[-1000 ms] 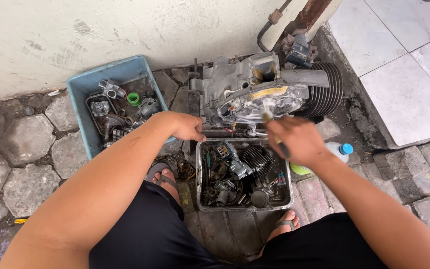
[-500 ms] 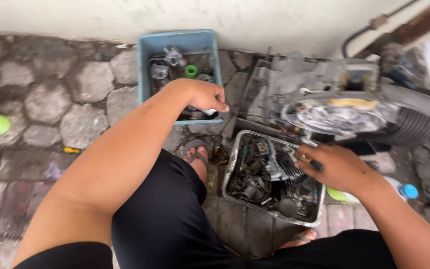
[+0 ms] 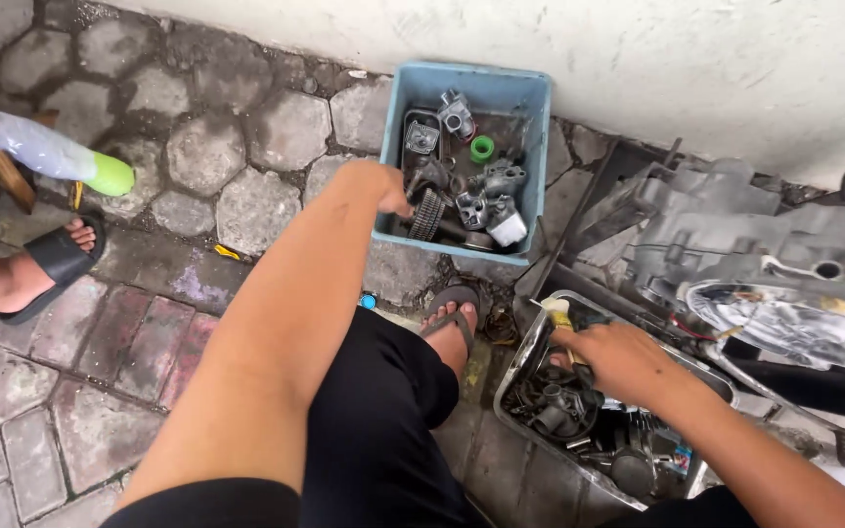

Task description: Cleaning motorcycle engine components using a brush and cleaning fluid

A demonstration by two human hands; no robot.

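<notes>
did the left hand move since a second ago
Yes. The left hand left the engine block and went to the blue bin, now reaching over its near-left edge among the metal parts.

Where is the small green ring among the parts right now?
In the head view, the green ring lies inside the blue plastic bin by the wall, upper centre, just beyond the left hand among grey metal parts.

Plastic bin (image 3: 532, 147) against wall (image 3: 638, 59), left of metal tray (image 3: 530, 352).
</notes>
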